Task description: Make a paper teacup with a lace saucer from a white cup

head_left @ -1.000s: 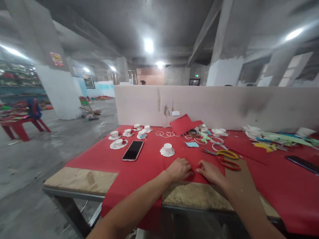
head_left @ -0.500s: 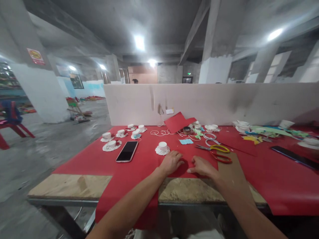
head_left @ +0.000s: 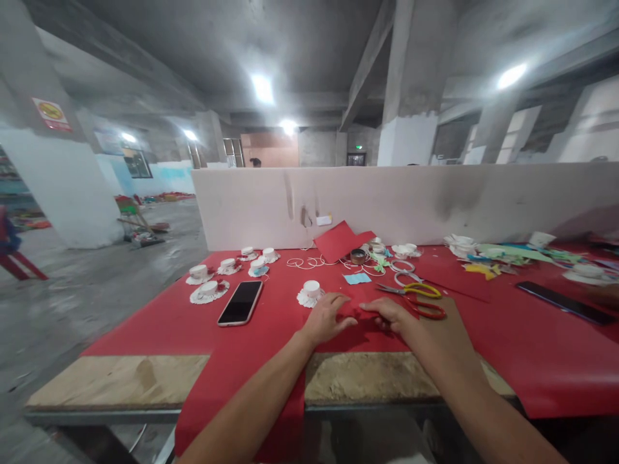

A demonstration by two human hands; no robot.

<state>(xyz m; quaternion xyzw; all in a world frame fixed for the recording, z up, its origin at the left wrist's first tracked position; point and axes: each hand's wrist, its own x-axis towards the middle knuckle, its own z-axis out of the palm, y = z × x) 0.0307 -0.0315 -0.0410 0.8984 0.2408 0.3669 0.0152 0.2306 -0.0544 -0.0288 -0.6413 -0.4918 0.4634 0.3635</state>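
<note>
My left hand rests low over the red sheet covering the table, fingers arched and thumb apart. My right hand faces it, index finger stretched toward the left and the others curled. Red paper shows between the hands, hard to tell from the sheet below; what the curled fingers hold, if anything, is hidden. Just behind my left hand stands a white paper cup on a frilly base. Scissors with one yellow and one red handle lie behind and right of my right hand.
Several similar small cups stand at the left, near a phone. Behind lie a folded red paper, a tape roll, white string and a blue scrap. Brown cardboard and another phone lie right.
My right hand has moved slightly, its fingers curling more and its index finger reaching toward my left hand. My left thumb has spread outward. The whole view has shifted slightly.
</note>
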